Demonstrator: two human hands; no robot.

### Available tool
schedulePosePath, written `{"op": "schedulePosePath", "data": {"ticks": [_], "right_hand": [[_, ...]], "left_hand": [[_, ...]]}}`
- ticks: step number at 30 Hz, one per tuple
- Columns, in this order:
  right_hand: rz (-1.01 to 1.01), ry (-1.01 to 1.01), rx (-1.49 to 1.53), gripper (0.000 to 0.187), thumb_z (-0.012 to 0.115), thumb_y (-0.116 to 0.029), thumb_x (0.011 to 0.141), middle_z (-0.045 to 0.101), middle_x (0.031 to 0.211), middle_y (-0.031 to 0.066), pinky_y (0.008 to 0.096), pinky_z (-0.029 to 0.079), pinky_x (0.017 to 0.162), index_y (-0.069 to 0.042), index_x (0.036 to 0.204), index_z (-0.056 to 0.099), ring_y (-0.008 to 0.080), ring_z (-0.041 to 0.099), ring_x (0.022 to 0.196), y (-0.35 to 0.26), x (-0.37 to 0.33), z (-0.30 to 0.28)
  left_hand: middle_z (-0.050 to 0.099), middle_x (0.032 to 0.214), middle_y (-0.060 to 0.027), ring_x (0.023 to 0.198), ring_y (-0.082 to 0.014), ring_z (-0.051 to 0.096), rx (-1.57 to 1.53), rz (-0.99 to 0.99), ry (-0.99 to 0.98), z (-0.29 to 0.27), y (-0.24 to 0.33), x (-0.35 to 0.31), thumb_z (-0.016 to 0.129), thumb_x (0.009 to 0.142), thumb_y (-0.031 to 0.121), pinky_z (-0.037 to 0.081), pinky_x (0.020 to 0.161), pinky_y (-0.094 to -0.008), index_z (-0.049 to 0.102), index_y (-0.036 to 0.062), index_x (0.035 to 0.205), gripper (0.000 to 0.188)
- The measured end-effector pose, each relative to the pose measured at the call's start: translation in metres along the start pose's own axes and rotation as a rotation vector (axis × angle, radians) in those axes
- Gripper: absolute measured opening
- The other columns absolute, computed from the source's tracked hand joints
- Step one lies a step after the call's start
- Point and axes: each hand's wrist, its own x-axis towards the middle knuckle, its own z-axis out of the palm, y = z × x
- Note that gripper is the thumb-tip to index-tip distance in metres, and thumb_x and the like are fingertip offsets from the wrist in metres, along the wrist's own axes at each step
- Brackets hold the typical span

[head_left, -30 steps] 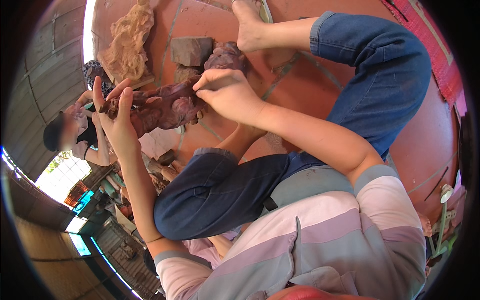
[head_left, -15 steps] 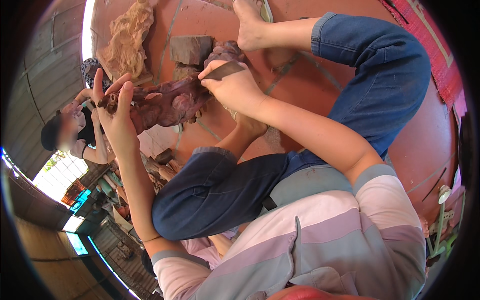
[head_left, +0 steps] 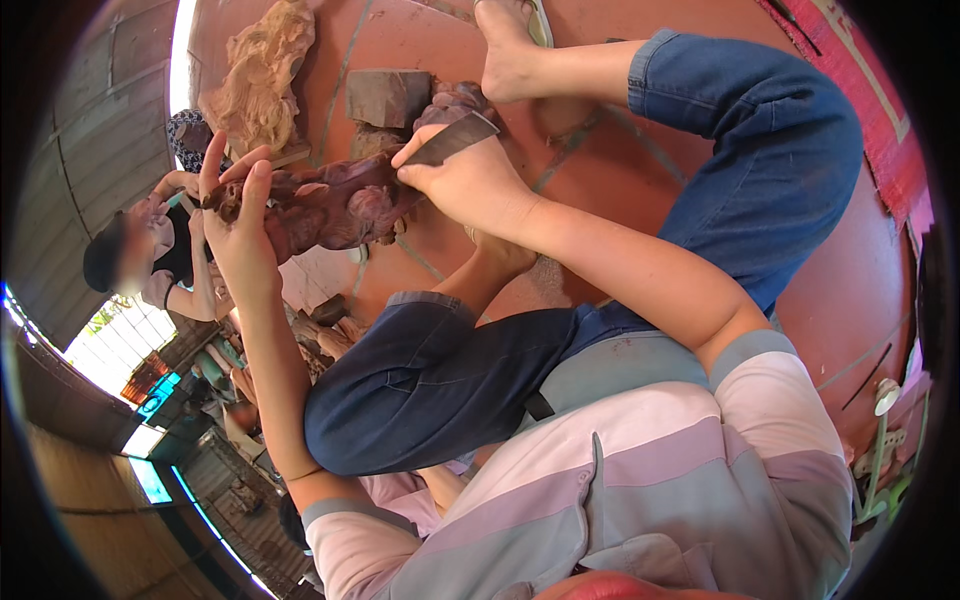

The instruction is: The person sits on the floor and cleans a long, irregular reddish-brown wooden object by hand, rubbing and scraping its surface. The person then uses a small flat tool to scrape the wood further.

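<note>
A reddish-brown wood carving (head_left: 345, 210), knobbly with rounded relief, lies slantwise in front of me, its far right end near my bare foot. My left hand (head_left: 243, 240) holds the carving's left end, with the thumb and some fingers reaching up around it. In my right hand (head_left: 470, 185) is a flat dark grey piece that looks like sandpaper (head_left: 455, 138), pinched between thumb and fingers. Those fingertips are at the carving's upper right part; the sheet's loose end sticks out over the back of the hand. The contact under the fingertips is hidden.
Wooden blocks (head_left: 388, 97) stand on the tiled floor (head_left: 620, 190) just beyond the carving. A lighter wood carving (head_left: 262, 75) lies at the far left. Another person (head_left: 180, 250) sits at the left, hands raised. A red mat (head_left: 865, 110) edges the right side.
My right hand has shifted slightly left along the carving, and the sheet has tilted so more of its face shows. My left hand keeps its hold.
</note>
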Motion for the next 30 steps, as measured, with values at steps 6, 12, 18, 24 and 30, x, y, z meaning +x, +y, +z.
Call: {"op": "schedulePosePath", "data": {"ticks": [6,12,18,24,30], "right_hand": [[0.097,0.067,0.023,0.01,0.063,-0.01,0.073,0.065,0.078,0.0133,0.034,0.049,0.071,-0.003,0.08,0.065,0.0265,0.063,0.077,0.002,0.004,0.011],[0.054,0.072,-0.144,0.011,0.063,-0.013,0.071,0.065,0.076,0.0193,0.0394,0.049,0.07,-0.004,0.075,0.066,0.0349,0.063,0.076,0.02,0.02,0.0],[0.017,0.032,-0.091,0.012,0.062,-0.013,0.071,0.062,0.071,0.0204,0.0388,0.048,0.068,-0.002,0.075,0.066,0.0331,0.062,0.075,0.006,0.012,0.008],[0.062,0.062,-0.203,0.012,0.063,-0.01,0.071,0.065,0.073,0.0133,0.0331,0.048,0.066,-0.001,0.078,0.066,0.0239,0.063,0.073,0.012,0.02,0.012],[0.082,0.02,-0.028,0.012,0.062,-0.012,0.072,0.063,0.071,0.0177,0.037,0.048,0.066,-0.002,0.078,0.066,0.0303,0.062,0.07,0.006,0.015,0.001]], "left_hand": [[0.062,0.103,-0.0106,0.085,-0.008,0.056,0.043,-0.005,0.022,0.0,0.004,-0.001,0.062,0.086,0.009,0.043,0.078,-0.0214,0.043,0.0015,0.13,0.048],[0.063,0.101,-0.0103,0.083,-0.0077,0.056,0.057,0.027,0.015,0.001,0.004,-0.002,0.061,0.086,0.009,0.043,0.077,-0.0207,0.044,0.0015,0.129,0.047],[0.063,0.101,-0.0111,0.082,-0.0084,0.057,0.047,0.016,0.014,-0.002,0.0,-0.002,0.062,0.086,0.009,0.044,0.075,-0.0207,0.044,0.0006,0.129,0.048],[0.063,0.101,-0.0119,0.082,-0.0091,0.058,0.058,0.034,0.007,0.0,0.003,0.001,0.062,0.086,0.01,0.044,0.073,-0.0203,0.043,-0.001,0.13,0.049],[0.063,0.101,-0.0122,0.082,-0.0101,0.059,0.096,0.027,-0.015,-0.005,-0.002,0.0,0.061,0.086,0.011,0.045,0.075,-0.0218,0.042,-0.0028,0.13,0.05]]}}
